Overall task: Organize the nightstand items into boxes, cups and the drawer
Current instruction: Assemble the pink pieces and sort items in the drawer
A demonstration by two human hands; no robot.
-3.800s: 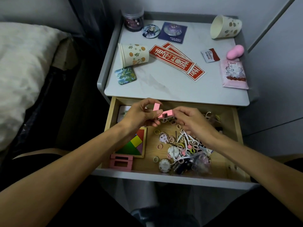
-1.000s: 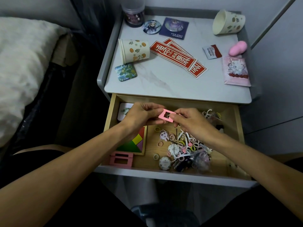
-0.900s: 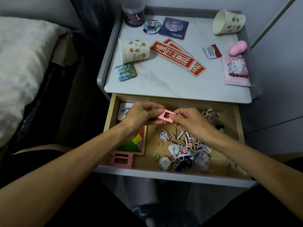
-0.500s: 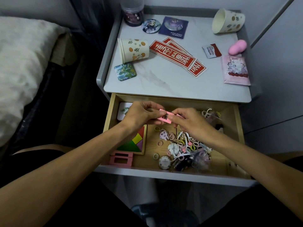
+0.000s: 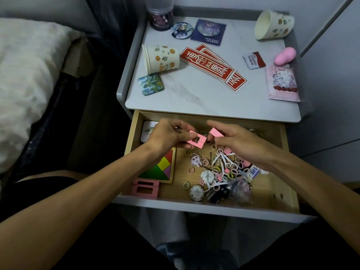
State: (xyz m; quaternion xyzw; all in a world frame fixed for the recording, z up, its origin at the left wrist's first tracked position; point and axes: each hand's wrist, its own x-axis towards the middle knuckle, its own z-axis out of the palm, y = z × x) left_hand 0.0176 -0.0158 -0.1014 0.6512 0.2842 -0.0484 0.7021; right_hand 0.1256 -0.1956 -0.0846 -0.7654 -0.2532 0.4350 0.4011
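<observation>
2 bare forearms stretch forward over the open drawer (image 5: 214,208), and the hands meet above its back part, wrists slightly bent and palms turned toward each other. The left hand (image 5: 167,135) and the right hand (image 5: 233,141) are close together, fingertips almost facing.

Directly below the right hand lies a mixed pile of hair ties (image 5: 229,172) and small trinkets, which its wrist partly covers. Below the left wrist sits a coloured tangram puzzle (image 5: 161,170), and nearer to the person than that, 2 pink boxes (image 5: 145,189) lie stacked in the drawer's corner. Beyond both hands is the nightstand top (image 5: 204,102), with red stickers (image 5: 212,69), a paper cup (image 5: 161,59) on its side beyond the left hand, and a second cup (image 5: 272,24) tipped over far beyond the right hand.

The left hand's fingers are curled and pinch a pink windowed piece (image 5: 196,141) by its edge. The right hand pinches a plain pink piece (image 5: 216,132) between thumb and fingers, tilted upward. The 2 pink pieces are just beside each other between the hands, above the drawer; whether they touch I cannot tell.
</observation>
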